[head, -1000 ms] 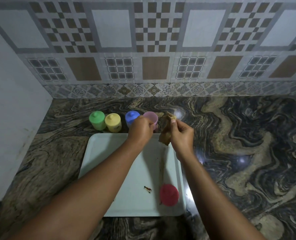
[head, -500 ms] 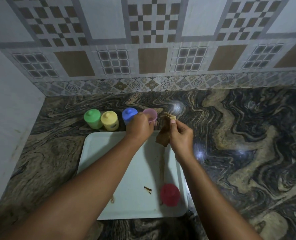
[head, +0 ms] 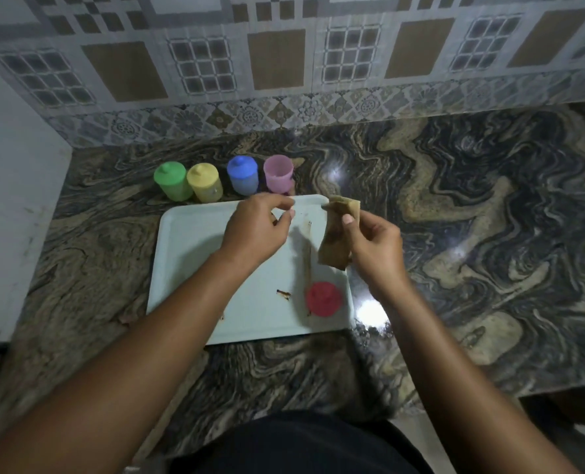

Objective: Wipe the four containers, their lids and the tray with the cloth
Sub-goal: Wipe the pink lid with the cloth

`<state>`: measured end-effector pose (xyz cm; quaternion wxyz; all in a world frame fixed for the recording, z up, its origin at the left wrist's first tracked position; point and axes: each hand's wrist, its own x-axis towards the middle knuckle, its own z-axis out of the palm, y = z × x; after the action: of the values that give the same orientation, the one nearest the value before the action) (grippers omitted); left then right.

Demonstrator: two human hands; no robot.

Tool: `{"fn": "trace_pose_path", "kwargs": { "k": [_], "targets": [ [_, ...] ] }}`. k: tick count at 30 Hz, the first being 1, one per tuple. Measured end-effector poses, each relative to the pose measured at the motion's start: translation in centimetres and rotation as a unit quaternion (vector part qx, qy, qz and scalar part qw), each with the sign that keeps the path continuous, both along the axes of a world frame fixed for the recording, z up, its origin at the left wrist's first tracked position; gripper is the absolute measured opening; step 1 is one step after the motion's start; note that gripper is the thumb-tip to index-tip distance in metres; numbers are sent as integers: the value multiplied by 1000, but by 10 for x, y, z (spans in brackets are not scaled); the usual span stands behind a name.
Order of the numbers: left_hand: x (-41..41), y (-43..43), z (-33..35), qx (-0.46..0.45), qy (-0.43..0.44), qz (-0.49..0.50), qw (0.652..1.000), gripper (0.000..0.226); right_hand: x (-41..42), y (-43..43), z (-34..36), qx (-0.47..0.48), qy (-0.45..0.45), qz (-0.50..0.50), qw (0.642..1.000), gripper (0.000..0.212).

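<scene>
On the marbled worktop (head: 489, 234), head view: a white tray (head: 188, 268) lies in front of a row of four small containers standing against the far side, just beyond the tray's far edge. Left to right: green container (head: 172, 182), yellow container (head: 205, 183), blue container (head: 242, 175), each with a matching knobbed lid on; then the pink container (head: 277, 173), open, no lid on it. No brand, label or writing is legible on any container, on the tray or on the cloth.

A red lid (head: 324, 299) lies on the tray near its near right corner. Brown smears and crumbs mark the tray surface: a long streak running from the far edge toward the red lid, and small spots left of the lid.

Left hand (head: 257, 230): raised over the far half of the tray, back of the hand toward the camera, fingers curled loosely inward, thumb and forefinger near each other. Whether it holds anything cannot be told; nothing shows between the fingers.

Right hand (head: 373, 244): raised over the tray's right edge, thumb up, pinching a stained tan cloth (head: 335, 234). The cloth hangs crumpled from the grip, above the tray, clear of the containers. The two hands are apart, not touching.

Both forearms are bare and extend from the bottom of the frame.
</scene>
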<state>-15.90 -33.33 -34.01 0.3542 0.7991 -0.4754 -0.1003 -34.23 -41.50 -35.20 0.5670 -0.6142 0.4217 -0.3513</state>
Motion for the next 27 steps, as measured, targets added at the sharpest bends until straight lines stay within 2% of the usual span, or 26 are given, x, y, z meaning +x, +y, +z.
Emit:
{"fn": "trace_pose_path", "kwargs": {
  "k": [4, 10, 18, 20, 23, 27],
  "targets": [
    [-35, 26, -25, 70, -7, -48, 996, 24, -35, 25, -14, -15, 51, 31, 998, 23],
    [-81, 55, -56, 152, -63, -117, 979, 32, -64, 49, -23, -57, 114, 53, 990, 27],
    [-99, 59, -69, 129, -115, -60, 983, 25, -75, 59, -32, -85, 145, 48, 985, 31],
    [-98, 58, -67, 102, -67, -40, 992, 22, -76, 60, -33, -75, 126, 40, 988, 32],
    [-96, 55, -51, 18, 65, -2, 998, 17, -73, 66, -23, -47, 45, 53, 996, 33],
    [-95, 55, -6, -35, 236, 56, 970, 16, -60, 80, 9, -9, -72, 56, 996, 33]
  ]
}}
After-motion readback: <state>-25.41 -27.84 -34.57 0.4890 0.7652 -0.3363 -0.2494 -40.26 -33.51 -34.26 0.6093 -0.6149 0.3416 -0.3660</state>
